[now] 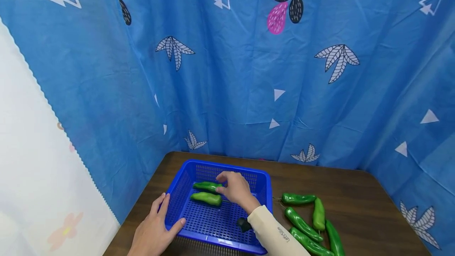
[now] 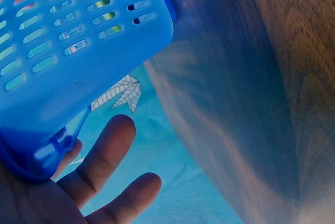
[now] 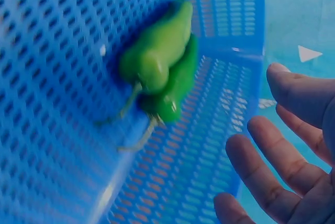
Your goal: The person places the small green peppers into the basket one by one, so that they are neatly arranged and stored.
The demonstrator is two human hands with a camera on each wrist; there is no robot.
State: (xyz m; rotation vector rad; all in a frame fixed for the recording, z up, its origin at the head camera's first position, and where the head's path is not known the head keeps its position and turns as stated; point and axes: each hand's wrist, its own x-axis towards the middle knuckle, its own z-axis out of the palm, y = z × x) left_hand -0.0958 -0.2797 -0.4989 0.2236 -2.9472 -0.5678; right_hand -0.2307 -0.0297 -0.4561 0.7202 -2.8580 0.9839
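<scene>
Two green peppers lie side by side in a blue basket (image 1: 209, 218), towards its 10 to 11 o'clock in the head view: a lighter pepper (image 1: 205, 198) nearer the person and a darker pepper (image 1: 204, 186) beyond it. The right hand (image 1: 235, 187) is over the basket at about 1 o'clock, fingers bent beside the darker pepper; its cream sleeve (image 1: 273, 228) comes in from 5 o'clock. The left hand (image 1: 153, 224) is at the basket's 8 o'clock, thumb on the rim. Five loose peppers (image 1: 303, 224) lie on the brown table (image 1: 362, 204) at 3 to 4 o'clock from the basket. A patterned blue curtain (image 1: 227, 70) hangs at 12 o'clock.

In the left wrist view, the slotted basket wall fills 10 to 11 o'clock. At 7 o'clock the left hand has its nearly straight fingers spread, a rim corner against the palm.

In the right wrist view, both basket peppers lie near 12 o'clock, touching, stems towards 8 o'clock. At 4 o'clock the right hand has its fingers and thumb spread, pinching nothing and apart from the peppers.
</scene>
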